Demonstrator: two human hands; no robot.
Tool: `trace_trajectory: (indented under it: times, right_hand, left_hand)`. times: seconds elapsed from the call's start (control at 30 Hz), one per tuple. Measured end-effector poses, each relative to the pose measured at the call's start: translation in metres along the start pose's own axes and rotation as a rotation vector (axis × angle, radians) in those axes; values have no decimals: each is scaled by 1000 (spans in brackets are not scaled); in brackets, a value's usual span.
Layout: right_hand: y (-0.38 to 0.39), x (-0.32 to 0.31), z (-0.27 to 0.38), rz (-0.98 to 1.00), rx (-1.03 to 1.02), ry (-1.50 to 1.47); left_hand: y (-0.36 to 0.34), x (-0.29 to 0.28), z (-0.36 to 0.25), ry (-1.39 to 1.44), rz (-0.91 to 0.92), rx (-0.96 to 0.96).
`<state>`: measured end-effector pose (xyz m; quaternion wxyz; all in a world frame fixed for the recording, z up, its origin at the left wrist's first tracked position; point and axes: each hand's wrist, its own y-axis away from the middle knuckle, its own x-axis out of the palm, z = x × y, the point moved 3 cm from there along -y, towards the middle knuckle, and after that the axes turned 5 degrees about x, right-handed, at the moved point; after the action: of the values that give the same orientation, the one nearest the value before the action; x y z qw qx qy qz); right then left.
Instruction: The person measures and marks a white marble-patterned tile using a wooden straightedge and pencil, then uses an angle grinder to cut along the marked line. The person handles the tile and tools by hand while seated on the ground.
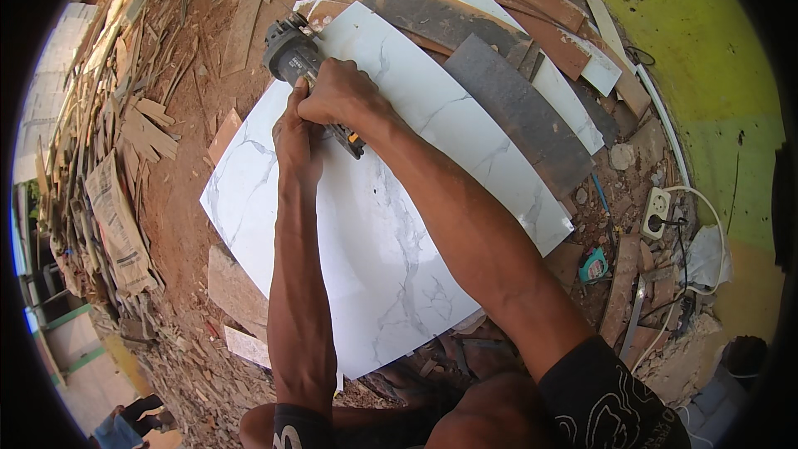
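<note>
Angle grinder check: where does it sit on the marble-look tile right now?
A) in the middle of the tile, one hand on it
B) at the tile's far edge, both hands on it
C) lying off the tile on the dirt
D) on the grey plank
B: the angle grinder sits at the far edge of the white tile, with the left hand and right hand both wrapped around its body.

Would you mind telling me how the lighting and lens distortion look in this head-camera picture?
Head view: hard sunlight, with the arms casting shadows on the white marbled tile; fisheye bends the tile's edges and blackens the corners; both hands, left and right, and the grinder look sharp; the rim is softer.
</note>
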<state>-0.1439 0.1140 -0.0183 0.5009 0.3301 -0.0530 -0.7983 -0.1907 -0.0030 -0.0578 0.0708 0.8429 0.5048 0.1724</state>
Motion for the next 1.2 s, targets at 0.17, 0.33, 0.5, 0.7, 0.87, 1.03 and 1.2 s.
trace_trajectory:
  times: [0.17, 0.33, 0.5, 0.7, 0.87, 1.03, 1.2]
  right_hand:
    - [0, 0, -1, -9, 8, -9]
    - [1, 2, 0, -1, 2, -15]
    - [1, -1, -3, -5, 3, -6]
    - [3, 0, -3, -14, -2, -12]
    - [7, -4, -3, 16, 0, -22]
    - [8, -4, -2, 9, 6, -17]
    - [11, -5, -3, 19, 10, -30]
  left_hand:
    - [1, 2, 1, -11, 32, -25]
    - [-2, -4, 2, -8, 48, -19]
    - [1, 2, 2, -4, 22, 0]
    - [-5, -5, 9, 3, -21, 68]
    - [2, -1, 6, -42, -59, 61]
    - [5, 2, 3, -57, -73, 48]
    - [6, 2, 4, -44, -71, 58]
